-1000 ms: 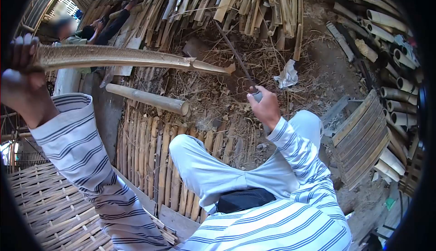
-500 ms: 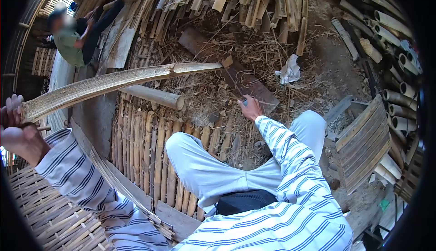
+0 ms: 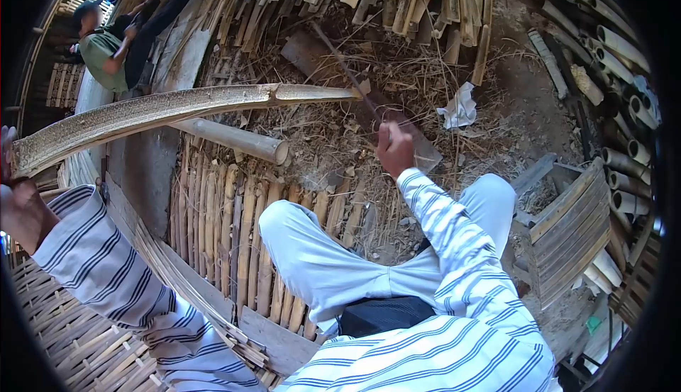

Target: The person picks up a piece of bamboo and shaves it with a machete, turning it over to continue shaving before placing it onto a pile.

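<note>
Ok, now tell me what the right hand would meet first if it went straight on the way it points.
Likely the thin end of the long bamboo strip: the long blade in the right hand crosses it in view. Depth is unclear, so the hand might pass over or under it.

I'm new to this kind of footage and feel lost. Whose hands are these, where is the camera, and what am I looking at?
There is no machine here: a person works with bare hands, seen by one camera worn on the head, looking forward and down. The left hand grips one end of a long split bamboo piece. The right hand holds a long, thin dark tool that passes near the bamboo's far tip; whether they touch, I can't tell. On the littered ground lie a round bamboo pole and something white and crumpled. Another person is at upper left.
</note>
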The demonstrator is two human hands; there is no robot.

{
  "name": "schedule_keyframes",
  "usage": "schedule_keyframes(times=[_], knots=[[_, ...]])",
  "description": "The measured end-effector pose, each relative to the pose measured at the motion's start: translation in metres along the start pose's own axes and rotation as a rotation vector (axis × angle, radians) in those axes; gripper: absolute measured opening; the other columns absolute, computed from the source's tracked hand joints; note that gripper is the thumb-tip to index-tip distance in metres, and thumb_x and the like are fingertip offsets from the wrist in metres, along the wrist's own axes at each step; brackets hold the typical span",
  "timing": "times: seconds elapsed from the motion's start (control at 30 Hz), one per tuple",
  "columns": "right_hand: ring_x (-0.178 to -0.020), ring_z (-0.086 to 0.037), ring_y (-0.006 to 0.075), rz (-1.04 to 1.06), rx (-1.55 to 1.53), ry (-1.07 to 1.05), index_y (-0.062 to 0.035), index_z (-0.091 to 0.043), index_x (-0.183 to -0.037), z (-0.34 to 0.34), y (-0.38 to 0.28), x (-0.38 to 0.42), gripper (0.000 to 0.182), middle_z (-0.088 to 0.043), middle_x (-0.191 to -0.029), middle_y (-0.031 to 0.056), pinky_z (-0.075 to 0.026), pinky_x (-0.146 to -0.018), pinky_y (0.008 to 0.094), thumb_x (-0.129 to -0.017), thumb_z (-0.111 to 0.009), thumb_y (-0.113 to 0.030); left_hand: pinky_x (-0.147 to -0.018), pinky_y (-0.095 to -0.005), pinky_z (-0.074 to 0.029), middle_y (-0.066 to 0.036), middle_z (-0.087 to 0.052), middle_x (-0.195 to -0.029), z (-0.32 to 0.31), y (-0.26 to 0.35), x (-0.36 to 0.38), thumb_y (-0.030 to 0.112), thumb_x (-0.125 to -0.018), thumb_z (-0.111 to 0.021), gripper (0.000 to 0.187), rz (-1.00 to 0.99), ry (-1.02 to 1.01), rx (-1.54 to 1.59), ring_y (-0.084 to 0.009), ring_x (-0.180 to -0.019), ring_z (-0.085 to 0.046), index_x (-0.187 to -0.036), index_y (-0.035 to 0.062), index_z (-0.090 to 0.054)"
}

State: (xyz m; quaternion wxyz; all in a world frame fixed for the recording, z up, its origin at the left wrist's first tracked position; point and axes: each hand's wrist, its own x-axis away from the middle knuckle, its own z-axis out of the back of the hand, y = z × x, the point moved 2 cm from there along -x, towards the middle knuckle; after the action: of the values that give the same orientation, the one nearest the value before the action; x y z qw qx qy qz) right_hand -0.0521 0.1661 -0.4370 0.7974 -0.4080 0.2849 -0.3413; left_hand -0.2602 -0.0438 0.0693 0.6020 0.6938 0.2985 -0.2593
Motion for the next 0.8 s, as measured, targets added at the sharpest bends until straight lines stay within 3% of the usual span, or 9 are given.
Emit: schedule_keyframes(times=[0.07,0.23,0.33,0.37,0.47,0.57,0.63,0.73,0.8], knots=[[-0.084,-0.06,0.0482,-0.437,0.357,-0.313,0.0024,-0.063,-0.097,-0.016,0.029,0.015,0.059,-0.062,-0.08,0.0306,-0.048,-0.075,0.0533,-0.093,-0.038,-0.051,-0.046,-0.0284,-0.036,-0.003,-0.044,-0.057,0.002,0.003,-0.003,0.015,-0.084,-0.04,0.018,-0.001,-0.041,-0.014,-0.0132,-0.043,-0.041,-0.067,0.0103,-0.04],[-0.09,-0.058,0.0487,-0.516,0.242,-0.395,0.0046,-0.064,-0.093,-0.019,0.047,0.013,0.064,-0.06,-0.088,0.034,-0.047,-0.078,0.0531,-0.092,-0.038,-0.054,-0.049,-0.0301,-0.044,-0.005,-0.048,-0.061,-0.002,0.004,0.002,0.016,-0.084,-0.04,0.012,-0.06,0.085,-0.121,-0.0155,-0.049,-0.048,-0.079,0.0057,-0.043],[-0.083,-0.06,0.048,-0.46,0.263,-0.322,0.0045,-0.065,-0.087,-0.011,0.048,0.012,0.064,-0.062,-0.083,0.0313,-0.047,-0.074,0.0535,-0.093,-0.039,-0.053,-0.049,-0.0301,-0.044,-0.005,-0.048,-0.062,0.018,-0.005,-0.019,0.016,-0.084,-0.04,0.012,-0.094,-0.113,-0.112,-0.0158,-0.052,-0.05,-0.081,0.0053,-0.044],[-0.079,-0.06,0.0474,-0.408,0.219,-0.273,0.0041,-0.065,-0.086,-0.01,0.041,0.011,0.063,-0.062,-0.079,0.0299,-0.047,-0.072,0.053,-0.093,-0.039,-0.052,-0.05,-0.0292,-0.043,-0.005,-0.048,-0.063,-0.004,0.003,0.008,0.015,-0.085,-0.04,0.011,-0.167,0.012,-0.134,-0.0153,-0.051,-0.048,-0.082,0.0063,-0.045],[-0.07,-0.061,0.0455,-0.268,0.051,-0.191,0.0026,-0.064,-0.084,0.01,-0.003,-0.002,0.058,-0.062,-0.071,0.0266,-0.047,-0.066,0.0512,-0.094,-0.04,-0.049,-0.05,-0.0279,-0.041,-0.005,-0.046,-0.064,0.014,0.001,-0.013,0.015,-0.088,-0.038,0.012,-0.14,-0.166,-0.273,-0.0124,-0.052,-0.046,-0.081,0.0074,-0.044],[-0.064,-0.061,0.0437,-0.145,-0.159,-0.144,0.0007,-0.064,-0.084,0.044,-0.067,-0.033,0.055,-0.061,-0.067,0.0247,-0.048,-0.061,0.0485,-0.096,-0.039,-0.047,-0.047,-0.0277,-0.04,-0.004,-0.045,-0.063,-0.013,0.002,0.014,0.015,-0.088,-0.037,0.013,-0.237,0.152,-0.353,-0.0118,-0.05,-0.045,-0.08,0.0064,-0.043],[-0.06,-0.061,0.0426,-0.043,-0.225,-0.003,-0.0001,-0.064,-0.083,0.059,-0.094,-0.043,0.054,-0.062,-0.066,0.0235,-0.049,-0.059,0.0466,-0.096,-0.038,-0.045,-0.047,-0.0271,-0.041,-0.003,-0.045,-0.063,0.0,0.0,0.003,0.018,-0.09,-0.036,0.016,-0.311,-0.064,-0.32,-0.0114,-0.05,-0.045,-0.082,0.0068,-0.044],[-0.068,-0.06,0.0458,-0.168,0.073,-0.038,0.0037,-0.063,-0.077,-0.007,0.017,-0.004,0.058,-0.062,-0.071,0.0253,-0.046,-0.06,0.0483,-0.096,-0.039,-0.046,-0.047,-0.0268,-0.043,-0.002,-0.046,-0.064,0.003,0.0,-0.004,0.024,-0.092,-0.035,0.02,-0.261,-0.152,-0.261,-0.0106,-0.05,-0.045,-0.084,0.0078,-0.044],[-0.082,-0.059,0.0488,-0.439,0.38,-0.211,0.0046,-0.066,-0.085,-0.033,0.068,0.019,0.063,-0.061,-0.082,0.0312,-0.046,-0.073,0.0524,-0.094,-0.038,-0.051,-0.047,-0.0265,-0.043,-0.002,-0.045,-0.064,0.003,0.009,-0.009,0.026,-0.092,-0.034,0.022,-0.185,-0.156,-0.215,-0.0103,-0.05,-0.044,-0.085,0.0085,-0.045]])
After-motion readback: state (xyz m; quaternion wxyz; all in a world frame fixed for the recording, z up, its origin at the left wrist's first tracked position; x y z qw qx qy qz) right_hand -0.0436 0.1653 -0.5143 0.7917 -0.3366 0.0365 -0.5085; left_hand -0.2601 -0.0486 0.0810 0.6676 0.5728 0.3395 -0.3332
